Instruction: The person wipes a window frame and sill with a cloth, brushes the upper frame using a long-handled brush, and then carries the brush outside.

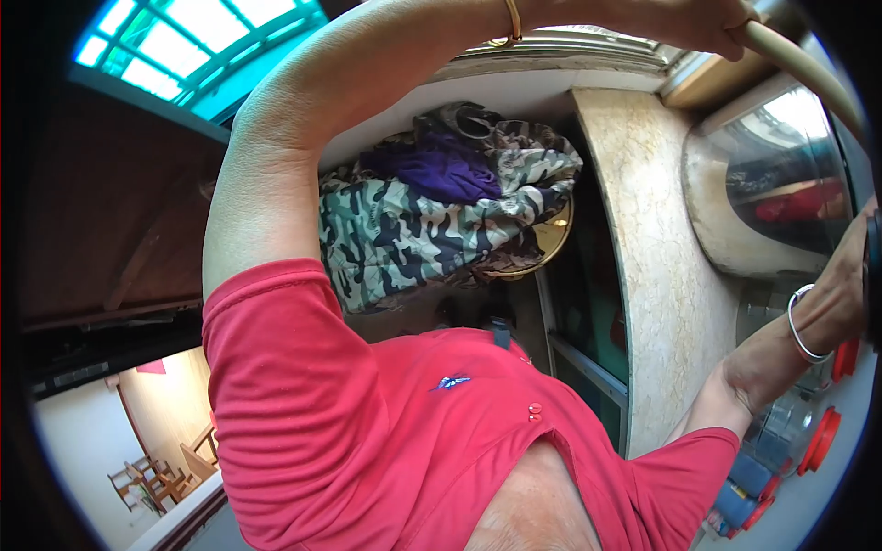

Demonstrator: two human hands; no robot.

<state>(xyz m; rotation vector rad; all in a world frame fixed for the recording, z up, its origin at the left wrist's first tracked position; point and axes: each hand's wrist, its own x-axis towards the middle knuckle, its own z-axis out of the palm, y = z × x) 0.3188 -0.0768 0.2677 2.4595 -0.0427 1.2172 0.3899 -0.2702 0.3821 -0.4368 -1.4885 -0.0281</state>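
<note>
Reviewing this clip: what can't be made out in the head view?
All in the head view:
- Right hand: fingers cut off by the right edge, so its grip is unclear.
- Dark object beside it: cut off by the same edge.
- Pale pole in the left hand: far end lost at the right edge.
- Round gold-coloured object: mostly covered by camouflage cloth.

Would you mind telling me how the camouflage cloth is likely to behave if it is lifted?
The camouflage cloth would probably be floppy and sag, since it lies bunched in soft folds. The purple cloth lying on it might slide off, as no fastening shows. Breakage seems unlikely, because only crumpled fabric shows there.
</note>
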